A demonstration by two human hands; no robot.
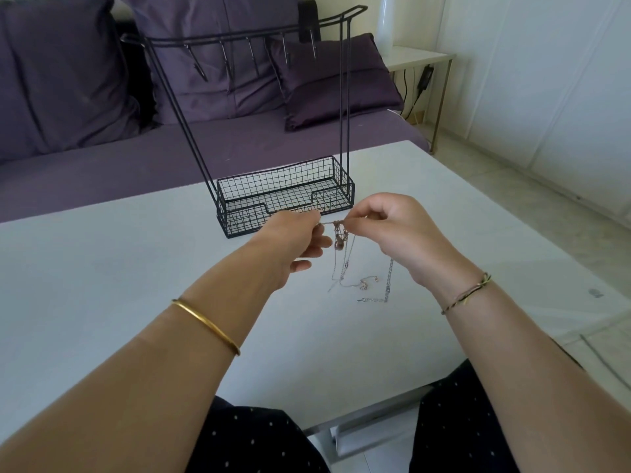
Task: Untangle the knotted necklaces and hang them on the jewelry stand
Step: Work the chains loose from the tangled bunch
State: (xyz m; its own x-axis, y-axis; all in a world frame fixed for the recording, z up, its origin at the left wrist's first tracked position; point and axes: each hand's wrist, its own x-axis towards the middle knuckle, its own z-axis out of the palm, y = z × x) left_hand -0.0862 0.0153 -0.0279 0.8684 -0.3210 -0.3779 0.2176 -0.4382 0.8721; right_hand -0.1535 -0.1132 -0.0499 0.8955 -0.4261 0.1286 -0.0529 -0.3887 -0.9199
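Both hands just in front of jewelry stand [273, 138], above table [102, 268]. Left hand [293, 247] and right hand [396, 230] each pinch knotted necklaces [338, 233] at the tangle; loose chain ends trail onto table below.

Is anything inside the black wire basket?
Through the basket mesh only the white table shows; no jewelry visible inside. The left hand covers a bit of its front edge.

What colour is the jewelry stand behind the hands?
Black wire all over, the mesh basket base included. The head view shows the jewelry stand best.
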